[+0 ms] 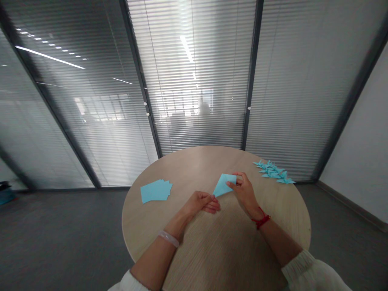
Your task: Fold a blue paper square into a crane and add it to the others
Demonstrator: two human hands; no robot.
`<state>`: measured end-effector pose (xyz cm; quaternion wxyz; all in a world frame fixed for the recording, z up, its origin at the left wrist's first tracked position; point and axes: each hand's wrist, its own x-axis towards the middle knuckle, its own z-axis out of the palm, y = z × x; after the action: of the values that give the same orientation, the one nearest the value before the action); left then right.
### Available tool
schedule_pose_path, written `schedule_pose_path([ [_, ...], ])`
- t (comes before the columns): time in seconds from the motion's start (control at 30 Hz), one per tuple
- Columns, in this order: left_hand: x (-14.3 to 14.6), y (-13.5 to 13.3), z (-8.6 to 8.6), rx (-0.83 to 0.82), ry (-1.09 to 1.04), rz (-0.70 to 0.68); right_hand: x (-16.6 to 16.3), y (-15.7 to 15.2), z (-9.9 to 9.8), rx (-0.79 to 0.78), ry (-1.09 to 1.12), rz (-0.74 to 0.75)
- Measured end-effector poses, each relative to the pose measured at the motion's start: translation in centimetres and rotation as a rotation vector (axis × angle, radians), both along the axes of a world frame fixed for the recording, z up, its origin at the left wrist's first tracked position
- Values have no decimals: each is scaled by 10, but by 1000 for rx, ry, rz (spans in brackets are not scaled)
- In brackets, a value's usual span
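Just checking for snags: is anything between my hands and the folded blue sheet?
Nothing visible is in the way: your right hand holds the folded blue sheet, and your left hand pinches its lower-left corner. Other blue sheets lie farther left.

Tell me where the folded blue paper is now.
In the head view, the folded blue paper is right of centre over the round table, its lower-left tip at the left hand and its right side held by the right hand.

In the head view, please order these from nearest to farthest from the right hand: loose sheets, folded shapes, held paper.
1. Held paper, in the right hand.
2. Folded shapes, at far right on the table.
3. Loose sheets, at left on the table.
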<state>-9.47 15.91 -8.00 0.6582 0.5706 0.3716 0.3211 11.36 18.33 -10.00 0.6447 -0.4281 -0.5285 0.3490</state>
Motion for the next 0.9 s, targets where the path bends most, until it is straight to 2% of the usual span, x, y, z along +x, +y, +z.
schedule_pose_path([
  [0.13,0,-1,3,10,18,-15,-1,-2,3,-10,29,29],
  [0.23,4,-1,3,-12,52,-31,-3,-4,6,-22,31,106],
  [0.4,13,1,-2,-34,25,-38,-9,-8,8,-18,-39,197],
  [0.63,16,2,-9,-17,21,-28,-11,-10,7,1,-75,189],
  [0.9,20,-2,-2,-26,5,-12,-13,-13,11,-7,-82,222],
])
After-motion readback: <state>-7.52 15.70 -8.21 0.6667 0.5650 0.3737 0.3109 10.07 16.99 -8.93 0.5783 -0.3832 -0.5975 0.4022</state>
